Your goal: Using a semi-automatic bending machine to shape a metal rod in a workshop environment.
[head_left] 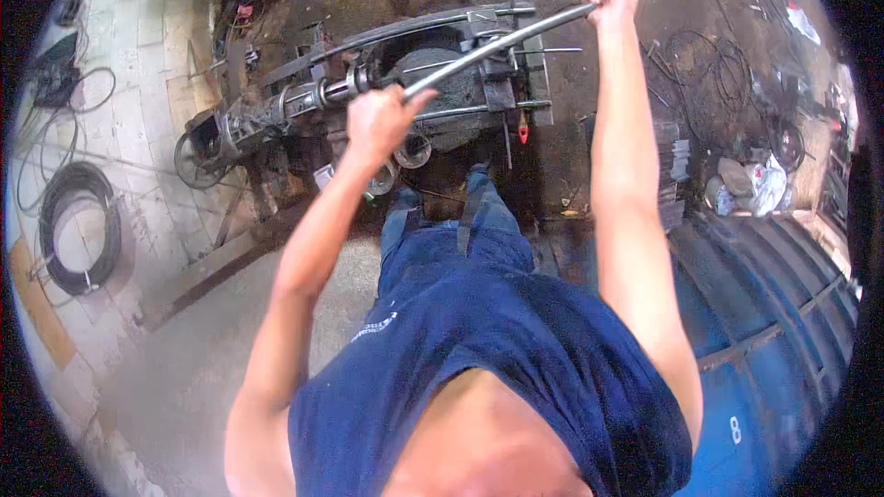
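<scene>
A long, smooth metal rod (502,42) slants across the view, its right end higher than its left. My left hand (379,124) is wrapped round its left end. Near the other end, my right hand (611,4) grips the rod with its fingers curled. Below the rod is a lathe-like machine (322,97) with a row of cylindrical parts, parallel rails and a dark tray. The rod passes over the machine's right part in this view; I cannot tell whether it touches. A red-tipped tool (523,132) hangs at the machine's near right.
On the left floor lies a coil of black hose (78,230). Loose cables (718,69) and a crumpled silver-white bag (769,186) are at the right. Blue metal panels (764,313) stand at the lower right. A round wheel (198,156) sits at the machine's left end.
</scene>
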Available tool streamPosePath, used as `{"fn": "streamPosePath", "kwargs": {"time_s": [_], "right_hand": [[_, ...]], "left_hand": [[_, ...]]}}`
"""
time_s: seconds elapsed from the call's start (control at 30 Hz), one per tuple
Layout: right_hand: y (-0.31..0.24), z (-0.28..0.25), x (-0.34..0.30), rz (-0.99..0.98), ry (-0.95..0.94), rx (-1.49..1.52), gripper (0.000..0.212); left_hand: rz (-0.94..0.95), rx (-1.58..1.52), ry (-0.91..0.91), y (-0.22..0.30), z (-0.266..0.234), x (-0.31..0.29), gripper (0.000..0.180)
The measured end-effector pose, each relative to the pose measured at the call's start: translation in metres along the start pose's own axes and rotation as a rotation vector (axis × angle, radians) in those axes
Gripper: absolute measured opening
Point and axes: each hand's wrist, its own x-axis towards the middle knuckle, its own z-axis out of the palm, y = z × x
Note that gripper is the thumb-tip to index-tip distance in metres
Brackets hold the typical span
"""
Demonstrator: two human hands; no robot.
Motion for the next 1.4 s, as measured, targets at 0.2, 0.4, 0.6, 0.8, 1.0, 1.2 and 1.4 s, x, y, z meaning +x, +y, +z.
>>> {"fn": "streamPosePath", "kwargs": {"time_s": [0.2,0.4,0.6,0.8,1.0,1.2,1.4], "right_hand": [[0.028,0.042,0.018,-0.085,-0.002,-0.25,0.022],[0.112,0.124,0.062,-0.073,-0.294,-1.055,0.051],[0.272,0.081,-0.107,-0.285,-1.148,-1.907,0.066],[0.097,-0.029,-0.215,-0.294,-1.035,-2.548,0.045],[-0.05,-0.035,-0.153,-0.769,-0.238,-2.054,0.048],[-0.01,-0.008,-0.175,-1.07,-0.494,-2.004,0.058],[0.047,-0.006,-0.186,-1.073,-0.398,-1.967,0.076]], "left_hand": [[-0.153,-0.053,-0.015,0.009,0.003,-0.02,0.068],[-0.071,-0.924,-0.723,0.04,0.035,-0.079,0.067],[-0.59,-1.097,-0.571,-0.07,0.034,-0.157,0.071],[-1.041,-1.053,-0.053,-0.179,0.061,-0.283,0.067],[-1.003,-1.204,0.015,-0.186,0.07,-0.262,0.069],[-0.85,-1.207,0.005,-0.167,0.062,-0.225,0.057],[-0.811,-1.161,0.052,-0.162,0.059,-0.236,0.055]]}}
